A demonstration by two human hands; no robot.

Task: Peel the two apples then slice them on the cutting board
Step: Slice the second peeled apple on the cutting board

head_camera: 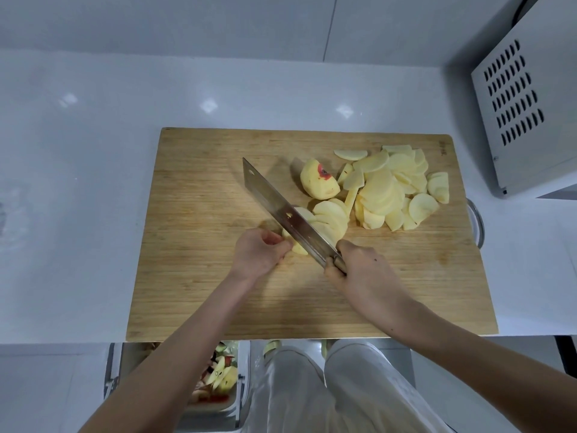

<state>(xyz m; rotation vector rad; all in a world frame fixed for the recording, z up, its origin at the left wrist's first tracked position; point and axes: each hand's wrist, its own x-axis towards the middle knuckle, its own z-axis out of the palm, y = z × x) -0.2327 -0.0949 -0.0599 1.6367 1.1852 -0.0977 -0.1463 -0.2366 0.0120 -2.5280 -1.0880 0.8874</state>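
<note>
A: Item one, the piece under the knife?
B: Apple stub (298,249): peeled, pale yellow, a small end-piece near the middle of the cutting board (193,292). The left hand (256,254) pinches it, fingers (274,242) curled and tucked just beside the blade.
A: Handling?
B: Judged light and firm, with a wet cut face, so slippery. It sits steadiest flat face down. Being so small, it should be held at the end away from the blade, with the tips drawn back.
A: Item two?
B: Cleaver (281,214): broad steel blade, edge down at the stub. The right hand (359,270) wraps the handle, fingers clenched round it. Judged heavy enough to cut largely by its own weight.
A: Item three?
B: Apple chunk (318,179): not yet sliced, one red patch of skin on it, lying beyond the blade and apart from it. The rounded side would roll, so grip it by the flanks.
A: Finished stock?
B: Fresh slices (331,220), fanned against the blade's right face. Slice pile (390,189) toward the board's right rear. Thin, probably easily snapped.
A: Surroundings?
B: White worktop (78,182), and a bin (218,376) of peelings below its front edge.
</note>
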